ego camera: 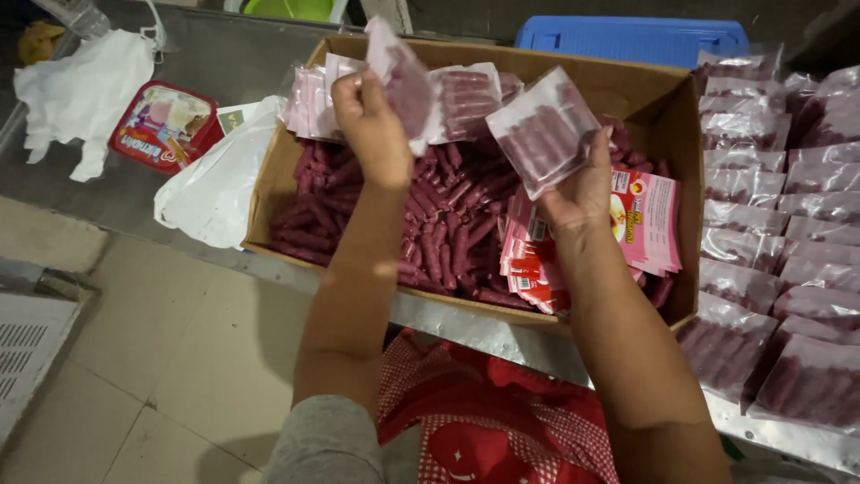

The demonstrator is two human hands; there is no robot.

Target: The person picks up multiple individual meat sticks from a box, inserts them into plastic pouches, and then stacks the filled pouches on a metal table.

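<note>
My left hand (369, 121) pinches one sausage pack (405, 85), right hand (582, 184) grips another pack (542, 130) over the box (667, 108); I'd hold them flat by the edges.

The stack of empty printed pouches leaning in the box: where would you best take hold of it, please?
Probably at the top edge of the stack of printed pouches, coming from above. The pouches stand on edge against the cardboard box wall, their lower ends among the loose sausages, so only the upper edges are free.
</note>
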